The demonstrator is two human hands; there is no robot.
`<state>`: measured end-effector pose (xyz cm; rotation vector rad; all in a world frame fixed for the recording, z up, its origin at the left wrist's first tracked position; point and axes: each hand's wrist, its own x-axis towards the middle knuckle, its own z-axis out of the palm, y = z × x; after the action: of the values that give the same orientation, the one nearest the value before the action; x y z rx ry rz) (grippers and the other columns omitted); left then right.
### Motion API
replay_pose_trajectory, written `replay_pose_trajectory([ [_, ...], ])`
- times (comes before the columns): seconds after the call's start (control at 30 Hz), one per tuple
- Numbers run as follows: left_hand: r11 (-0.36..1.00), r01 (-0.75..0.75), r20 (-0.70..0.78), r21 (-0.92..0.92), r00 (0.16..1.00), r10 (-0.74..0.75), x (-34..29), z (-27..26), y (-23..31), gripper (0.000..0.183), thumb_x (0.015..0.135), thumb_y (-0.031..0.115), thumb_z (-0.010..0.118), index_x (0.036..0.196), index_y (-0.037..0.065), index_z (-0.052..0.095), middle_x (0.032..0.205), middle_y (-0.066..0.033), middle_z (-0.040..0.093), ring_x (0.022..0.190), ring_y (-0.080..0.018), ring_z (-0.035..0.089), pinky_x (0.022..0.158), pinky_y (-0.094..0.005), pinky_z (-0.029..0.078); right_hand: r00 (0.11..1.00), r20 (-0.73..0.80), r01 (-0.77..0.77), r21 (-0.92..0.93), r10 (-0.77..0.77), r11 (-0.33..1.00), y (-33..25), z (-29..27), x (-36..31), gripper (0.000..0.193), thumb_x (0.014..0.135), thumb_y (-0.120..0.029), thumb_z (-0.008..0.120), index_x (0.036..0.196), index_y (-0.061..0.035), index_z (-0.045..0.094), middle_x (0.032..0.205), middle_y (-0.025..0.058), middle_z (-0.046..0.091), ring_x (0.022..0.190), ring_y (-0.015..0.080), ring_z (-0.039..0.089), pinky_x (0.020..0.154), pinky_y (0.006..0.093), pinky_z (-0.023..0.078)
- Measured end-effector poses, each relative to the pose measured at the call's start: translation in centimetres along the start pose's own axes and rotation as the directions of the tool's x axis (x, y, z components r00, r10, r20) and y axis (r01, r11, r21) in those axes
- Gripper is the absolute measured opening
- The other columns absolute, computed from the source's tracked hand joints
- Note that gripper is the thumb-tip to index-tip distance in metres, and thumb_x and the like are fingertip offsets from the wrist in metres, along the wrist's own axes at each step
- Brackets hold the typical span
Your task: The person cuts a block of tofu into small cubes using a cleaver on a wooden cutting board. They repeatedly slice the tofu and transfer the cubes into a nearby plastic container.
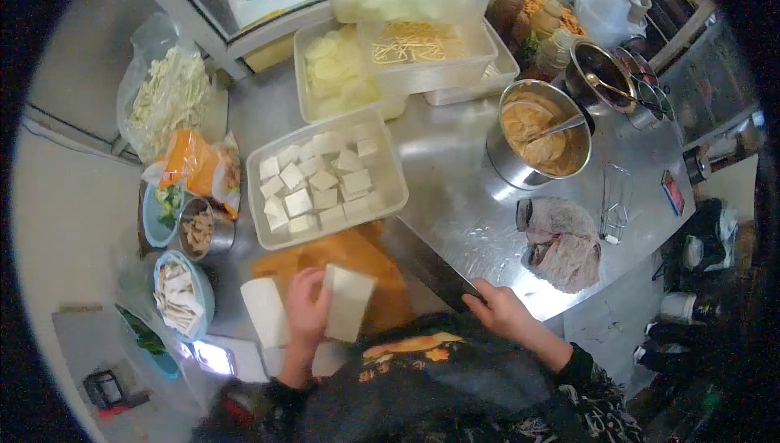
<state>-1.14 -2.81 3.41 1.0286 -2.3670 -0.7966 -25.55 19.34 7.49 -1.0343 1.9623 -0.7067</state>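
Observation:
My right hand [502,310] is closed round the handle of a broad-bladed kitchen knife [431,262], its blade slanting toward the far left over the edge of an orange-brown cutting board [380,258]. My left hand [307,303] has its curled fingers against the left side of a white tofu block [349,303] at the board's near part. Another tofu block [265,311] lies just left of that hand. Beyond the board stands a clear plastic tub [388,173] holding several cut tofu pieces [315,180].
A steel pot of tan sauce [497,150] with a spoon stands right of the tub. Nearer lies a grey cloth [565,244] beside a wire rack [616,199]. Stacked plastic tubs [455,69] rise at the back. Bowls, bags and a lit phone [213,357] line the left.

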Motion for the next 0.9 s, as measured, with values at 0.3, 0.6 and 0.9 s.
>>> replay_pose_trajectory([
  [0.3, 1.000, 0.011, 0.072, -0.005, 0.997, -0.010, -3.1, 2.2, -1.9, 0.030, 0.075, 0.006, 0.058, 0.104, 0.001, 0.055, 0.112, -0.0145, 0.053, 0.104, -0.0301, 0.050, 0.088, -0.0351, 0.041, 0.980, 0.108, 0.192, -0.294, -0.167, 0.937, -3.3, 2.4, 2.5, 0.021, 0.085, -0.022, 0.049, 0.101, -0.0092, 0.046, 0.063, 0.0204, 0.056, 0.056, 0.0405, 0.055, 0.049, 0.0492, 0.044],
  [0.6, 0.988, -0.013, 0.186, -0.156, 0.982, 0.042, 0.3, 3.2, -2.9, 0.029, 0.078, 0.019, 0.056, 0.102, 0.003, 0.056, 0.110, -0.0150, 0.053, 0.104, -0.0316, 0.048, 0.090, -0.0364, 0.039, 0.987, 0.083, 0.159, -0.359, -0.139, 0.920, -5.6, 3.2, 2.6, 0.018, 0.084, -0.020, 0.051, 0.098, -0.0090, 0.047, 0.062, 0.0194, 0.056, 0.059, 0.0402, 0.055, 0.051, 0.0480, 0.043],
  [0.9, 0.967, 0.112, 0.239, 0.231, 0.956, -0.168, 2.0, -2.7, -3.1, 0.024, 0.078, 0.021, 0.056, 0.095, 0.003, 0.056, 0.100, -0.0149, 0.055, 0.097, -0.0320, 0.050, 0.083, -0.0384, 0.041, 0.998, 0.049, 0.046, -0.312, -0.033, 0.949, -4.0, 2.7, 0.7, 0.023, 0.086, -0.023, 0.047, 0.105, -0.0101, 0.048, 0.067, 0.0202, 0.058, 0.061, 0.0398, 0.057, 0.055, 0.0492, 0.045],
])
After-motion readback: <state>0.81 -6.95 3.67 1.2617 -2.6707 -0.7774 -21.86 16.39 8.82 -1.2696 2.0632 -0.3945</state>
